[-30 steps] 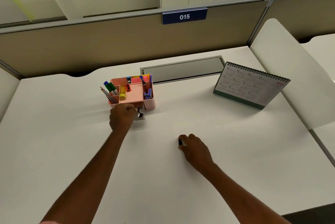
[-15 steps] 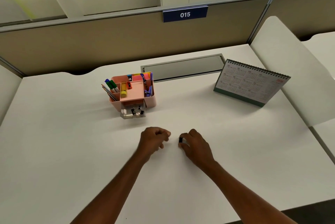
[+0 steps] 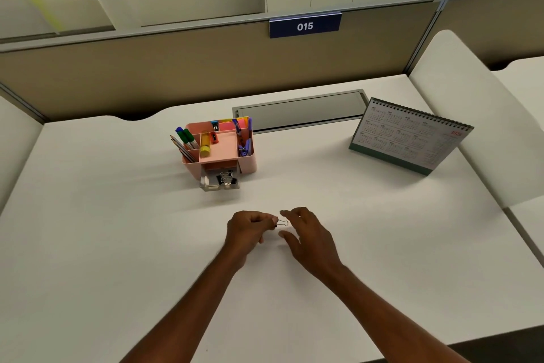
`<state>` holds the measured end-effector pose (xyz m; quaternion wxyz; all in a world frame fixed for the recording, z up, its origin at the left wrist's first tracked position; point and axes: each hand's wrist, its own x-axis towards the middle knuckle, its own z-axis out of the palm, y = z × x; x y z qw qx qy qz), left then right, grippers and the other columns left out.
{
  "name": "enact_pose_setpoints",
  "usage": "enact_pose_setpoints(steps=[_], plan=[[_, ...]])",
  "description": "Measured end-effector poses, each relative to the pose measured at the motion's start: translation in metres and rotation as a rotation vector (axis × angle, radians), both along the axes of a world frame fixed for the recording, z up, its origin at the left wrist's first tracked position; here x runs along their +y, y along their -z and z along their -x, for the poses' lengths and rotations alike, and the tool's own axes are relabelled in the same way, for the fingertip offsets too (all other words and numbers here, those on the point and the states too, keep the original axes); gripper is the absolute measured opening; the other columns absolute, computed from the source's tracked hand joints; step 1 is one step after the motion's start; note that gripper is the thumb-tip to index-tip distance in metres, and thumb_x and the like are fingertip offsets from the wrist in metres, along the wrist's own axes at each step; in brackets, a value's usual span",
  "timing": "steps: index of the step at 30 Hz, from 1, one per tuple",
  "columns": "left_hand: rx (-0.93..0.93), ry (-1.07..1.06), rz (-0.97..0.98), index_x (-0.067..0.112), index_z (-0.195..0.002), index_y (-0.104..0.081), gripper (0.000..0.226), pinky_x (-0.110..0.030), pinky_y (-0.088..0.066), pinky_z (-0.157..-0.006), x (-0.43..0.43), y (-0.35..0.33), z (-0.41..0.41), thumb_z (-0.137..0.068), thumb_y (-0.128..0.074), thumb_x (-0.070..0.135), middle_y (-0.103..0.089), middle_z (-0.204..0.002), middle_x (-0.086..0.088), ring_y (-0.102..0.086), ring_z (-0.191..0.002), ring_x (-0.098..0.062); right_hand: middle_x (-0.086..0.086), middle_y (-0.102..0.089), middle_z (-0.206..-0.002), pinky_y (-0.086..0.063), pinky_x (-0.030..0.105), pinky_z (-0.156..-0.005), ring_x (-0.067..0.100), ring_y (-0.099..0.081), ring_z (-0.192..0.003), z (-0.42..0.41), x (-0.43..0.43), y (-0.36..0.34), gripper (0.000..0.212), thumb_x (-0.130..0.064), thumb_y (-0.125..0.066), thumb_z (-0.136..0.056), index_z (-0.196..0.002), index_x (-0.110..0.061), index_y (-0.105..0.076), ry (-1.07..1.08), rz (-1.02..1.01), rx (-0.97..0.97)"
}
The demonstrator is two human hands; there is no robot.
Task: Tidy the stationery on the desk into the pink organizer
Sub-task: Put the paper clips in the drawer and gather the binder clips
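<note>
A white smooth desk top [image 3: 117, 245], wide, with a curved notch in its back edge at the left. Set flush into it near the back, a long grey metal cable-tray lid [image 3: 300, 111]. Just in front of the left end of this lid, standing on the surface, a pink plastic compartment organizer [image 3: 249, 163], with its small clear drawer [image 3: 206, 183] pulled out toward the front. Well apart to the right, a spiral-bound paper desk calendar [image 3: 409, 139] on a green base, standing tilted.
</note>
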<state>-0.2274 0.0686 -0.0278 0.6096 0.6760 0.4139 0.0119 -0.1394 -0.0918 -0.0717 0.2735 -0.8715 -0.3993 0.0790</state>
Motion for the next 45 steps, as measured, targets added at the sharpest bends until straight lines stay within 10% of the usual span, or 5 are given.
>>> enact_pose_setpoints(steps=[12,26,45], plan=[[-0.015,-0.367,-0.333,0.019,-0.095,-0.083,0.011,-0.027,-0.054,-0.054,0.108,-0.036,-0.009,-0.087,-0.081,0.027,-0.078,-0.082,0.006,-0.063,-0.048,-0.015,-0.002,-0.053,-0.117,-0.053,0.034,-0.07,0.021,-0.057,-0.093,0.005,-0.02,0.033,0.036,-0.041,-0.057,-0.098,-0.129,-0.022,-0.056,-0.031,0.176,-0.116],[0.317,-0.162,-0.625,0.017,-0.095,-0.083,0.023,-0.04,-0.063,-0.074,0.134,-0.011,-0.036,-0.089,-0.078,0.039,-0.077,-0.083,-0.001,-0.072,-0.075,-0.026,0.002,-0.055,-0.128,-0.045,0.037,-0.078,0.023,-0.056,-0.094,0.019,-0.026,0.049,0.037,-0.034,-0.048,-0.105,-0.137,-0.018,-0.056,-0.005,0.164,-0.262],[0.114,0.028,-0.745,0.02,-0.115,-0.078,0.027,-0.039,-0.059,-0.088,0.087,0.011,0.004,-0.095,-0.072,0.036,-0.078,-0.116,0.0,-0.072,-0.099,-0.018,0.002,-0.055,-0.129,-0.045,0.037,-0.081,0.024,-0.055,-0.096,0.018,-0.027,0.054,0.038,-0.034,-0.05,-0.104,-0.138,-0.018,-0.057,0.003,0.144,-0.241]])
